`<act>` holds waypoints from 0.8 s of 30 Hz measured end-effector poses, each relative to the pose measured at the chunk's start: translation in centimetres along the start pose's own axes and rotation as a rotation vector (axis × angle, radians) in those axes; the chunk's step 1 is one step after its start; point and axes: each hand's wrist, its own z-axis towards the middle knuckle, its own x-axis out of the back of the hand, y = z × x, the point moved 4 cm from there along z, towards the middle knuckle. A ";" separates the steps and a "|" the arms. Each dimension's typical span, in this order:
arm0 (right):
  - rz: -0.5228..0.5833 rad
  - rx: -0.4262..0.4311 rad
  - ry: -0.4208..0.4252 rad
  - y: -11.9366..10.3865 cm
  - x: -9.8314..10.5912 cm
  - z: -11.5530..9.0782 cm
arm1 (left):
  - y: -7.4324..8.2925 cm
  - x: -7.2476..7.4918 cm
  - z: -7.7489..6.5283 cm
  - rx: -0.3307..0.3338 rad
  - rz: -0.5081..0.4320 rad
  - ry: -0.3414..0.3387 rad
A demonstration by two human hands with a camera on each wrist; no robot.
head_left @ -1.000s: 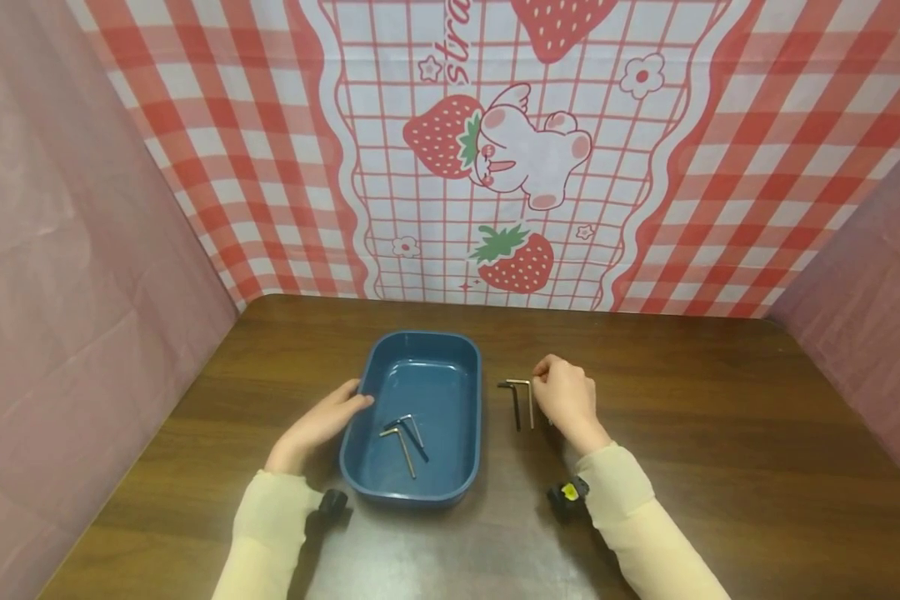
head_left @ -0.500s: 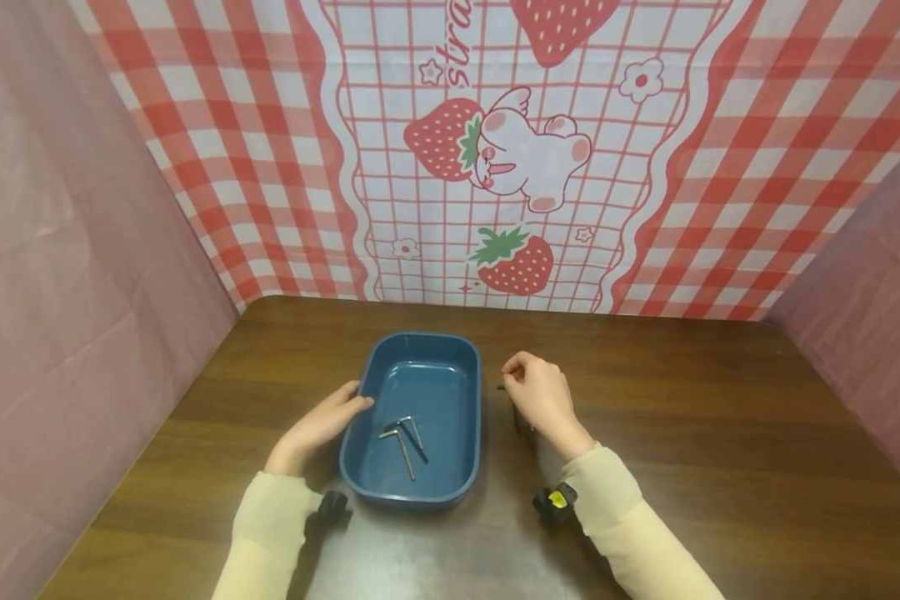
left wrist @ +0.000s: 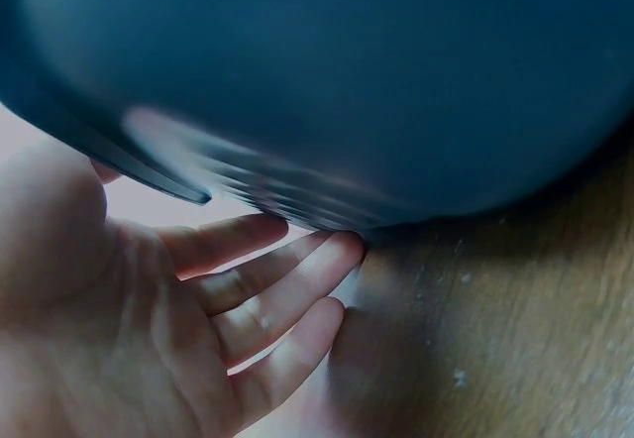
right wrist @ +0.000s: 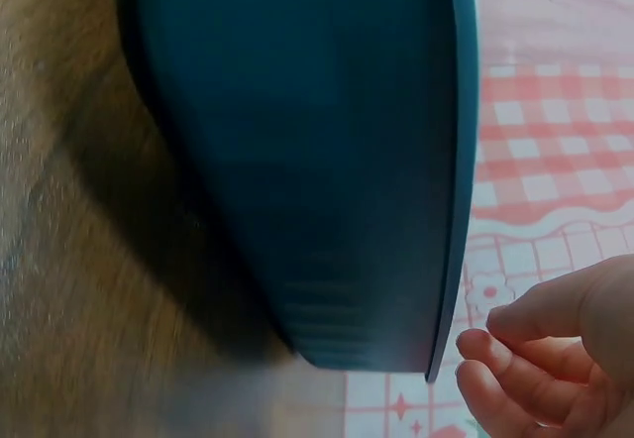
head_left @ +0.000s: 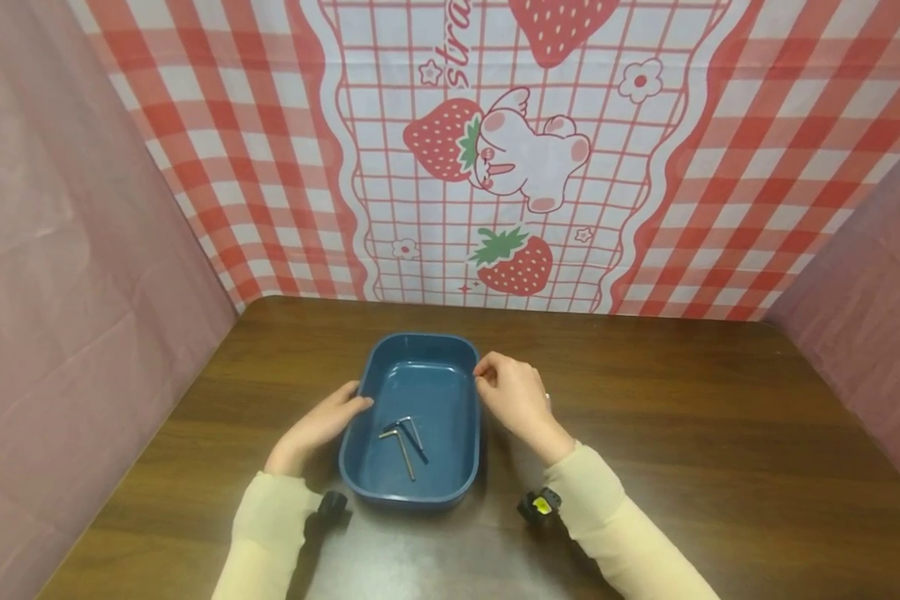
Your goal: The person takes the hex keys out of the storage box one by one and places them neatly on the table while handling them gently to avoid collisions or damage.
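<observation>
My left hand (head_left: 328,419) rests against the left side of the blue tray (head_left: 348,471), thumb over its rim and fingers straight along the outer wall. In the left wrist view, fingertips of the left hand (left wrist: 248,309) lie under the tray wall. Three L-shaped hex keys (head_left: 405,450) lie inside, crossing one another. My right hand (head_left: 517,398) is at the tray's right rim, thumb and index finger pinched together. A small bright metal end shows at its outer edge; the rest of that hex key is hidden by the hand. The right wrist view shows the pinching right hand (right wrist: 545,349) beside the rim.
The brown wooden table (head_left: 690,433) carries the tray. A red-and-white strawberry cloth (head_left: 525,150) hangs behind its far edge, with pink cloths (head_left: 67,250) at the sides. The spot where two more hex keys lay is covered by my right hand.
My right hand has moved left, from beside the two hex keys on the table, across them to the tray's right rim. The left hand, tray and keys inside have stayed put.
</observation>
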 end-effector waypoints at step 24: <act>-0.182 0.252 -0.168 -5.2 -4.3 -2.1 | 0.3 -0.1 -0.2 -0.010 0.017 -0.002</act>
